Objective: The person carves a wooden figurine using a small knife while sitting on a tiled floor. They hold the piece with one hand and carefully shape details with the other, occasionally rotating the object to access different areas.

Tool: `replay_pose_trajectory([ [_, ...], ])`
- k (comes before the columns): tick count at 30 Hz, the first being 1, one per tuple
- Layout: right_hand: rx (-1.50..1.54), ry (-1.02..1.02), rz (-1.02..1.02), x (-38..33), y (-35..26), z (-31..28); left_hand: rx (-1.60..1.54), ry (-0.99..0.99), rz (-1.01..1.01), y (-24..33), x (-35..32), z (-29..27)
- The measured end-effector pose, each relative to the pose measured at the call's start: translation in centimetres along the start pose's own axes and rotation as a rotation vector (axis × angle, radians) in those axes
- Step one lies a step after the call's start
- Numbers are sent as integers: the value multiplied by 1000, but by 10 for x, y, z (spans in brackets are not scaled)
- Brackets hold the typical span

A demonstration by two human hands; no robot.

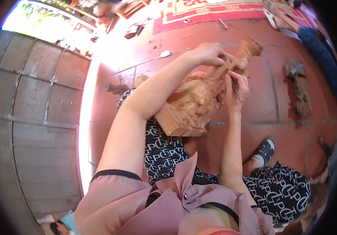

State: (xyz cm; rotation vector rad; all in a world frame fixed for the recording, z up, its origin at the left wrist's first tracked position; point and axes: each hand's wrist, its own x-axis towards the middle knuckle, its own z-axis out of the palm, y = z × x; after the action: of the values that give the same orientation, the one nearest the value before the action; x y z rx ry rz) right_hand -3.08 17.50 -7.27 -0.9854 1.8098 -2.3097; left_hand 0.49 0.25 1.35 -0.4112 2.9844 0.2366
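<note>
A carved light-brown wooden figure [194, 100] lies tilted across my left thigh. Its squared base points toward me, and its narrow knobbly end reaches away to the upper right. My left hand [209, 54] comes over the figure from the left. Its curled fingers close on the narrow upper part, with the fingertips partly hidden. On the near right side of that same part, my right hand [239, 88] is closed around a thin dark tool [235, 85]. The tool's tip is too small to make out against the wood.
A rough brown piece of wood [300, 90] lies on the red tiled floor [254, 111] at right. Another person's blue-clad leg [321, 58] is at upper right, near a red patterned mat [211, 11]. Grey panels [35, 86] stand left. A dark wooden piece [116, 89] sits beside my knee.
</note>
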Motion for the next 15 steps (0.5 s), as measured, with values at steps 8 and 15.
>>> replay_pose_trajectory([
  [8,115,-136,166,-5,-11,0,-13,-91,-46,4,0,-6],
  [15,669,-53,499,22,14,-48,-39,-28,-51,26,-13,-16],
])
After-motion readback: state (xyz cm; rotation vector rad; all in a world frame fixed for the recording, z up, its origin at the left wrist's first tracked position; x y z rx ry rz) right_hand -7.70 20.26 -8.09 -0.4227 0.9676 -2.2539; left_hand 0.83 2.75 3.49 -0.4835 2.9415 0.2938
